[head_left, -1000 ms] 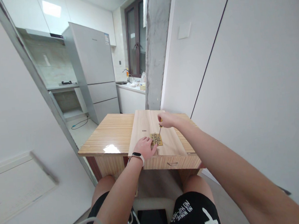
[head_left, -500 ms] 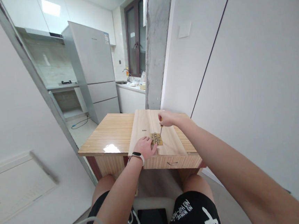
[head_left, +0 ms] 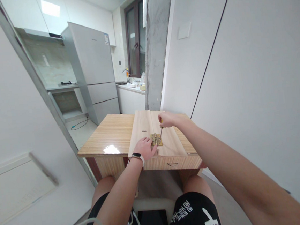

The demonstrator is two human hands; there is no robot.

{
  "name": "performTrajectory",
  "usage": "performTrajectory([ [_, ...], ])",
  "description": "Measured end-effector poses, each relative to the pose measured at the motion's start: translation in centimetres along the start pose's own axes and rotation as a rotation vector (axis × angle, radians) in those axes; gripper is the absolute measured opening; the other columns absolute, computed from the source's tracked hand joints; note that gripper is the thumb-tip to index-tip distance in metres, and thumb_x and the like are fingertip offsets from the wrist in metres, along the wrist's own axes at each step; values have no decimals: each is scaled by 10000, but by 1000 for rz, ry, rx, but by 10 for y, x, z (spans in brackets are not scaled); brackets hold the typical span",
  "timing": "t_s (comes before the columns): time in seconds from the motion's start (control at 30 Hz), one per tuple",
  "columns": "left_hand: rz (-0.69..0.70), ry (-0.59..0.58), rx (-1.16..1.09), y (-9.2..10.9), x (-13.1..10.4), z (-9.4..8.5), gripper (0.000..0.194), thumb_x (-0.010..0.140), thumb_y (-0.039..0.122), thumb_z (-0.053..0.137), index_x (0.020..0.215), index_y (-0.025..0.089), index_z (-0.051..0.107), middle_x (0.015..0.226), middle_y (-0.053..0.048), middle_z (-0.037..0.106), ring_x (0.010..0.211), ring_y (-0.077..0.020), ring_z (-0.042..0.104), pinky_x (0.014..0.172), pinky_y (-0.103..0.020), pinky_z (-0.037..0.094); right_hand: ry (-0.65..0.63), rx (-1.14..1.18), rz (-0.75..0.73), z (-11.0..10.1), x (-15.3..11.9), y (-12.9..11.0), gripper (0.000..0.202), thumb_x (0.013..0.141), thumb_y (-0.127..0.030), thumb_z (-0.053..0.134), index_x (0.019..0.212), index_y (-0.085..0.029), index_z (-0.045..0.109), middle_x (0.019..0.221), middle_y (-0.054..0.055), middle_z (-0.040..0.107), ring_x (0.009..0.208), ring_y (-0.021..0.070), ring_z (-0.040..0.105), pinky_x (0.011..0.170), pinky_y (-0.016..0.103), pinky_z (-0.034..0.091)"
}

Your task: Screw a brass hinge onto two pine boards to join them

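Note:
Two pale wooden boards lie side by side on the desk, the left board (head_left: 138,127) and the right board (head_left: 172,142). A brass hinge (head_left: 156,140) spans the seam between them. My right hand (head_left: 167,119) is closed around the yellow handle of a screwdriver (head_left: 161,129); its shaft points down to the hinge's right leaf. Whether a screw sits under the tip is too small to see. My left hand (head_left: 144,147) lies flat with fingers spread on the left board, its fingertips at the hinge's left edge. A small dark piece (head_left: 144,131) rests on the left board.
The striped wooden desk (head_left: 109,130) has a drawer with a handle (head_left: 172,164) at its front. A white wall (head_left: 242,83) stands close on the right. Beyond the desk are a fridge (head_left: 95,57) and a sink counter (head_left: 131,96). A white cable (head_left: 78,223) crosses my left forearm.
The view has shifted very slightly. Both hands stay in place, the right still gripping the screwdriver over the hinge and the left resting on the board.

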State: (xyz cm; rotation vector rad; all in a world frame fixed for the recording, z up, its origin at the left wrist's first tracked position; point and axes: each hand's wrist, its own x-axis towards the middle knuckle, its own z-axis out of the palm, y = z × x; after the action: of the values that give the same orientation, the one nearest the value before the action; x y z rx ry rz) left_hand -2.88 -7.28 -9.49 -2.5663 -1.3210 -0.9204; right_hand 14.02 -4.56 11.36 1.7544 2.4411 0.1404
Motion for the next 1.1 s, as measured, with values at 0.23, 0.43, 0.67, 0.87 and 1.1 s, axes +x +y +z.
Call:
performTrajectory([
  [0.23, 0, -3, 10, 0, 0, -2, 318, 990, 459, 514, 1003, 189, 682, 980, -123, 689, 1022, -268, 631, 964, -426, 502, -4, 14, -20, 7, 7, 6, 227, 808, -171, 781, 1032, -171, 746, 1115, 90, 764, 977, 196, 696, 729, 229, 464],
  [0.43, 4, -1, 10, 1, 0, -3, 314, 992, 452, 512, 1013, 191, 686, 985, -124, 690, 1020, -268, 632, 970, -430, 500, 36, 23, -6, 7, 3, 5, 158, 911, -252, 694, 1038, -169, 740, 1121, 97, 760, 1009, 200, 690, 773, 241, 460],
  [0.67, 2, -3, -14, 1, 0, -3, 301, 990, 448, 522, 1005, 200, 691, 981, -123, 689, 1028, -274, 629, 971, -443, 499, 25, 34, 2, -1, -1, -1, 265, 855, -247, 759, 1105, -167, 722, 1154, 105, 749, 1037, 210, 680, 797, 243, 468],
  [0.87, -2, -6, -18, 0, -1, -2, 303, 991, 448, 522, 1016, 199, 692, 994, -122, 692, 1043, -272, 630, 993, -439, 487, -7, 6, -5, -2, 0, -1, 234, 827, -235, 780, 1049, -169, 746, 1095, 95, 763, 1001, 208, 690, 770, 244, 468],
  [1.1, -3, -4, -13, 0, -1, -2, 316, 997, 459, 512, 997, 195, 684, 986, -119, 691, 1043, -266, 631, 980, -429, 494, -46, -12, -21, -4, -3, 0, 255, 801, -186, 794, 1053, -176, 753, 1099, 83, 766, 976, 193, 690, 724, 228, 462],
])
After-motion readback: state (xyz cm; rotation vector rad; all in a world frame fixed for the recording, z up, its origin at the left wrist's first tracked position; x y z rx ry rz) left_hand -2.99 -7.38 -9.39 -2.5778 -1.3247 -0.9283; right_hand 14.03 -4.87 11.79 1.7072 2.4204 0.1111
